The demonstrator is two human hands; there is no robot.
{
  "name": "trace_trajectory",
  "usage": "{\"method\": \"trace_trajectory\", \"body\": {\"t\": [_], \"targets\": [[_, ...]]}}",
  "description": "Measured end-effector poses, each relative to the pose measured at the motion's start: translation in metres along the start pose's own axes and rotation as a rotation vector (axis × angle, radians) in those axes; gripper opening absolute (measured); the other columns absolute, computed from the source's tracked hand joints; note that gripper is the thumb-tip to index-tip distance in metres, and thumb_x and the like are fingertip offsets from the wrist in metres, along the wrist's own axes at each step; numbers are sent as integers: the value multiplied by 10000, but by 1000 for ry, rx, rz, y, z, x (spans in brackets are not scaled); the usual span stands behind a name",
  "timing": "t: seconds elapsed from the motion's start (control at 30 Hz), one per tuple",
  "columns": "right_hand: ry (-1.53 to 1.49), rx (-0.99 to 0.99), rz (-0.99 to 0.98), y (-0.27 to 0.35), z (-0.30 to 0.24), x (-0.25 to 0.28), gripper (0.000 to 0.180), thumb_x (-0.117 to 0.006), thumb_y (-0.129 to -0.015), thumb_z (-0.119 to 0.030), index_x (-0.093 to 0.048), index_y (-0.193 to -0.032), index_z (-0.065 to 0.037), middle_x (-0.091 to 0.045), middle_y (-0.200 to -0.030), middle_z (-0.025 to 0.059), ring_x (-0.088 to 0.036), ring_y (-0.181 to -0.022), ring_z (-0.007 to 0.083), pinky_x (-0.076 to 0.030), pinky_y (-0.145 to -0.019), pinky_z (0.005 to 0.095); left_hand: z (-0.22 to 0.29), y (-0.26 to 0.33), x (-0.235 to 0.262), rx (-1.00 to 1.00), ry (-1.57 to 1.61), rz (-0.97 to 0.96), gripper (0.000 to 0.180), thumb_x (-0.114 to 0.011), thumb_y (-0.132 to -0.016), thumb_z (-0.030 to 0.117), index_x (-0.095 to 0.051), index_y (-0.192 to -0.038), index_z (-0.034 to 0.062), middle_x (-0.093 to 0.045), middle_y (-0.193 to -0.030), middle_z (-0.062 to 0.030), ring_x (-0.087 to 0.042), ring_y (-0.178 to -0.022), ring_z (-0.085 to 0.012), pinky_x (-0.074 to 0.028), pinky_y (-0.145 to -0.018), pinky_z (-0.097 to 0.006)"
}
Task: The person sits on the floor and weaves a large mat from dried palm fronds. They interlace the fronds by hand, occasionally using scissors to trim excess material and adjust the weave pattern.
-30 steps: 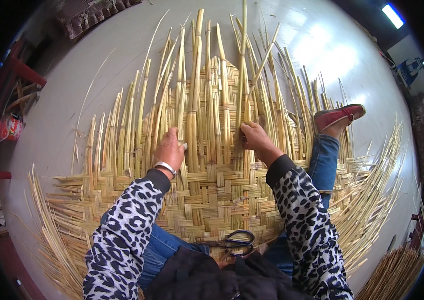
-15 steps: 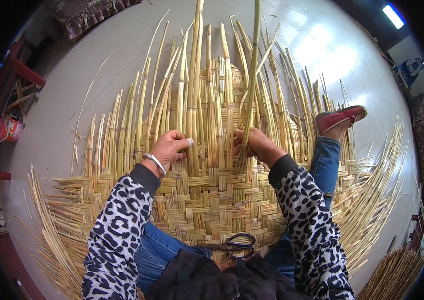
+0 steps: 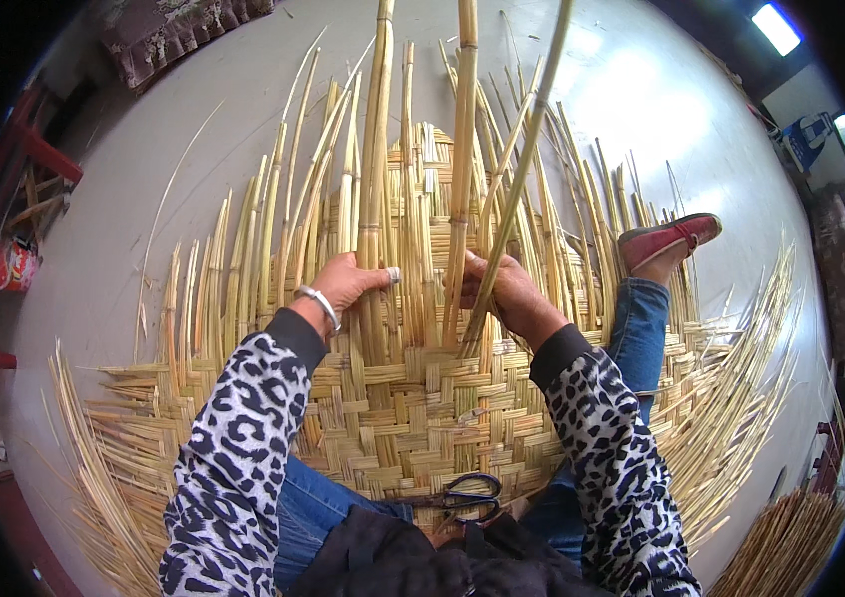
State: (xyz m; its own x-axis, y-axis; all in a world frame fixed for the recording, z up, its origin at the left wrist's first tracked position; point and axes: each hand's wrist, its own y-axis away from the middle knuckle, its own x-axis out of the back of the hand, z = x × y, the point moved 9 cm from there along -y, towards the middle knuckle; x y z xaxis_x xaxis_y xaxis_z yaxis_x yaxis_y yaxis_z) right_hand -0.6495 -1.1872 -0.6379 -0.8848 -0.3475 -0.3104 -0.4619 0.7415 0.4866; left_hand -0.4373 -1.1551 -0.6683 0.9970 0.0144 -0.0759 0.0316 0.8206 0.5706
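A woven mat [image 3: 398, 410] of split reed strips lies before me, its long loose strips fanning out on the far side. My left hand [image 3: 345, 284] is closed around a few wide strips [image 3: 373, 189] left of the middle, thumb laid across them. My right hand [image 3: 508, 295] pinches another wide strip [image 3: 462, 139], which rises toward me. A thinner greenish strip [image 3: 534, 139] leans across the right hand; whether the fingers also grip it is hidden. Dark-handled scissors [image 3: 472, 490] lie at the mat's near edge, by my lap.
My outstretched leg and red shoe [image 3: 669, 242] rest over the mat's right part. Loose strip ends [image 3: 741, 398] splay out on both sides. A bundle of thin brown stalks [image 3: 781, 545] stands at the lower right. Red wooden furniture [image 3: 49, 154] is at the left.
The wide strip in my right hand has been lifted, its far end now rising up toward me. My left hand has closed further over its strips. The view has shifted slightly.
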Motion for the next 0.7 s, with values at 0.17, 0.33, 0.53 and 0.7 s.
{"method": "trace_trajectory", "body": {"t": [0.17, 0.33, 0.53, 0.7], "targets": [[-20, 38, 2, -6, 3, -1, 339, -569, -1003, -210, -459, -1267, -30, -522, -792, -17, -560, -668, 99, -542, -629, 294, 32, 19, -14, -168, 410, -285, 484, -627, -932, 431, -618, -1111, -18, -693, -1003, -117, -666, -997, -207, -539, -901, -342], [240, 21, -138, 6, -6, -14, 418, -568, -997, -275, -505, -1334, -35, -665, -1042, 70, -666, -891, 152, -568, -794, 327, 62, 30, -33, -170, 632, -525, 740, -247, -1012, 608, -570, -1257, -11, -648, -1171, -176, -596, -1182, -275, -526, -957, -412], [407, 10, -346, 17, -14, -39, 274, -647, -940, -159, -647, -1188, -43, -680, -980, 35, -648, -874, 119, -540, -768, 278, 59, 32, -48, 1, 595, -638, 574, -668, -913, 366, -514, -1334, 7, -556, -1312, -159, -513, -1264, -354, -493, -992, -572], [642, 30, -468, 18, -9, -51, 226, -658, -934, -160, -684, -1129, -48, -690, -1016, 53, -659, -907, 163, -559, -790, 317, 73, 39, -50, -114, 502, -572, 600, -799, -806, 277, -532, -1281, 26, -611, -1175, -128, -556, -1180, -250, -537, -920, -510]]}}
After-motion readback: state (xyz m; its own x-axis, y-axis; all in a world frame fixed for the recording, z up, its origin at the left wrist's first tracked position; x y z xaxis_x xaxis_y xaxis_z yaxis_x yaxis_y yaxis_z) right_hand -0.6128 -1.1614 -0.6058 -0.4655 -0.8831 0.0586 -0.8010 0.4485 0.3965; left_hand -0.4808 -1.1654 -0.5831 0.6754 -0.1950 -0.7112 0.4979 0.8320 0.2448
